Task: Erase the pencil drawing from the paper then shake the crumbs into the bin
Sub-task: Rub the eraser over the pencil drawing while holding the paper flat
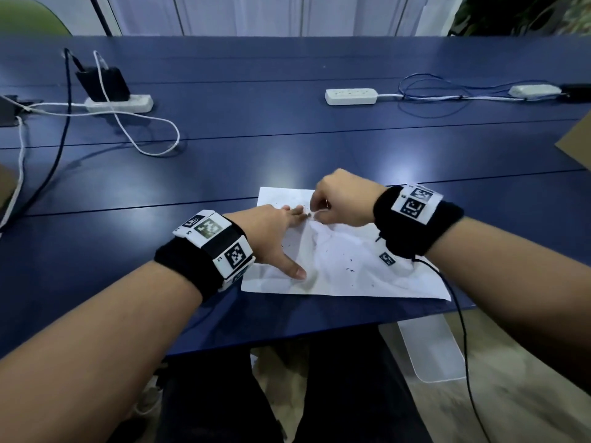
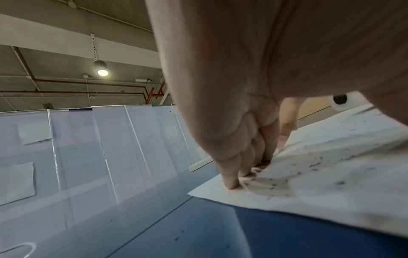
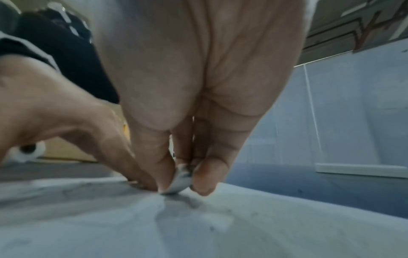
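Note:
A crumpled white paper [image 1: 345, 270] lies near the front edge of the blue table [image 1: 256, 148], dotted with dark eraser crumbs [image 1: 348, 268]. My left hand [image 1: 275, 231] lies flat on the paper's left part, fingers straight, pressing it down; its fingertips [image 2: 232, 185] touch the sheet near the far corner. My right hand [image 1: 335, 203] pinches a small white eraser [image 3: 180, 181] between thumb and fingers, its lower edge on the paper [image 3: 198, 218] just beside the left fingertips. Faint pencil marks [image 2: 253, 176] show by the left fingers.
Two white power strips [image 1: 118, 103] [image 1: 350, 96] and loose cables [image 1: 150, 135] lie across the far half of the table. A translucent bin [image 1: 431, 350] stands on the floor below the table's front right edge. Cardboard [image 1: 575, 139] juts in at right.

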Motion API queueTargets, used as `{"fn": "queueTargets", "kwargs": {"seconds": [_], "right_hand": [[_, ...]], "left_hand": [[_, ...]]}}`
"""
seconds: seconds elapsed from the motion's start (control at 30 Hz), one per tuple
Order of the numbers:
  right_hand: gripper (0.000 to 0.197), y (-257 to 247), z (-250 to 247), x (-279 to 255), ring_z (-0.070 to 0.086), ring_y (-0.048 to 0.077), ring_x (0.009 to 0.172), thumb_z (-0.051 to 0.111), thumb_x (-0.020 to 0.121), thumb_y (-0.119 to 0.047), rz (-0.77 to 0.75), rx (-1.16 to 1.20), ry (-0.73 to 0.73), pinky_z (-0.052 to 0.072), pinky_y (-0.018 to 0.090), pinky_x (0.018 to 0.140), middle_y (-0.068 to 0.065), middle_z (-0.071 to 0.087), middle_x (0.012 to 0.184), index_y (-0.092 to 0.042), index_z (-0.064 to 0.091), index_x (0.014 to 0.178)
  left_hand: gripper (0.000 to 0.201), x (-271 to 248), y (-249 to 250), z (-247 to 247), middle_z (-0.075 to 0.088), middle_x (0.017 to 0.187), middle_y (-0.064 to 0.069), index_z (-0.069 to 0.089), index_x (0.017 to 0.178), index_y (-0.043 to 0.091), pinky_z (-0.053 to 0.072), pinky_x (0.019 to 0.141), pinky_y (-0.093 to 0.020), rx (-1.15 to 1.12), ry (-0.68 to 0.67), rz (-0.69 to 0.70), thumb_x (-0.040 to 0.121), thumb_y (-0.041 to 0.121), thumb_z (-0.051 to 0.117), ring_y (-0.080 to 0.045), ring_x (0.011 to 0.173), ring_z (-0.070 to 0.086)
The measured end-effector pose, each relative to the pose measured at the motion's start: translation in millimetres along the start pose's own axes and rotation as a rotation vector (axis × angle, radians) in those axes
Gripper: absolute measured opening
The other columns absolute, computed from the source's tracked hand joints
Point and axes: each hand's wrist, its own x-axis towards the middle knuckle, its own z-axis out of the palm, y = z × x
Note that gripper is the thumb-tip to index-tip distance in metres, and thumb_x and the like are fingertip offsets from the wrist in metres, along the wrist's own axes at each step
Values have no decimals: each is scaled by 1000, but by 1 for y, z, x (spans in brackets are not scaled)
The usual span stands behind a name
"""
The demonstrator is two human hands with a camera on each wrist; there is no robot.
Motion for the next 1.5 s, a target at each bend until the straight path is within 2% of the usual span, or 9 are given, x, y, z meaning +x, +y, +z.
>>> {"fn": "queueTargets", "kwargs": {"seconds": [0.23, 0.37, 0.43, 0.53, 0.7, 0.97, 1.17, 1.37, 1.5], "right_hand": [[16, -30, 11, -47, 50, 9, 71, 65, 81, -24, -306, 59, -169, 44, 23, 72, -8, 64, 81, -20, 75, 92], [17, -13, 7, -18, 56, 23, 73, 56, 80, -24, -99, 0, -48, 53, 37, 70, 3, 67, 76, -16, 70, 82], [13, -1, 1, -5, 56, 28, 75, 57, 82, -23, 12, -5, -18, 49, 37, 64, 3, 62, 72, -17, 64, 72], [19, -6, 3, -13, 53, 24, 69, 58, 80, -22, -64, 10, -19, 45, 34, 62, 1, 62, 70, -26, 59, 62], [18, -29, 15, -50, 53, 11, 69, 59, 79, -28, -289, 35, -176, 45, 26, 69, -3, 66, 78, -20, 74, 87], [12, 4, 1, -4, 52, 22, 69, 59, 83, -24, 5, -9, -14, 53, 40, 70, 0, 61, 70, -22, 61, 72], [18, -29, 12, -47, 55, 14, 73, 61, 82, -26, -300, 26, -158, 46, 27, 73, -2, 69, 83, -21, 75, 94], [18, 4, 4, 0, 55, 22, 78, 58, 86, -23, 8, -44, -3, 43, 29, 67, 1, 69, 83, -17, 73, 95], [19, -14, 8, -30, 55, 13, 71, 60, 82, -23, -215, 33, -76, 48, 26, 73, -2, 70, 84, -20, 74, 93]], "left_hand": [[123, 1, -1, 3, 13, 162, 2, 17, 154, 23, 33, 113, -38, 2, 6, 31, 57, 78, 69, -24, 142, 31], [124, 1, -1, 2, 10, 162, 5, 12, 155, 26, 29, 115, -38, 10, 11, 25, 58, 77, 69, -19, 145, 26], [125, 0, 0, 0, 8, 162, 7, 10, 155, 26, 28, 116, -38, 21, -1, 11, 57, 79, 68, -16, 146, 23], [125, 0, 1, -1, 8, 162, 5, 10, 155, 24, 26, 117, -38, 27, -3, 17, 60, 77, 69, -18, 146, 23], [124, -1, 1, 2, 3, 162, 6, 8, 155, 21, 24, 118, -37, 16, -12, 25, 62, 75, 69, -18, 148, 18], [122, -3, 4, -3, 3, 162, 10, 8, 155, 23, 24, 118, -36, 30, -13, 14, 63, 74, 70, -14, 148, 17], [122, -1, 2, 1, 4, 162, 6, 10, 156, 22, 24, 118, -36, 8, -5, 31, 63, 73, 71, -17, 148, 16], [122, -4, 5, -3, 3, 162, 8, 8, 156, 23, 24, 118, -35, 29, -7, 19, 64, 73, 70, -14, 147, 18], [121, -2, 4, -1, 2, 162, 6, 10, 156, 23, 24, 118, -35, 24, -2, 33, 63, 73, 70, -17, 148, 18]]}}
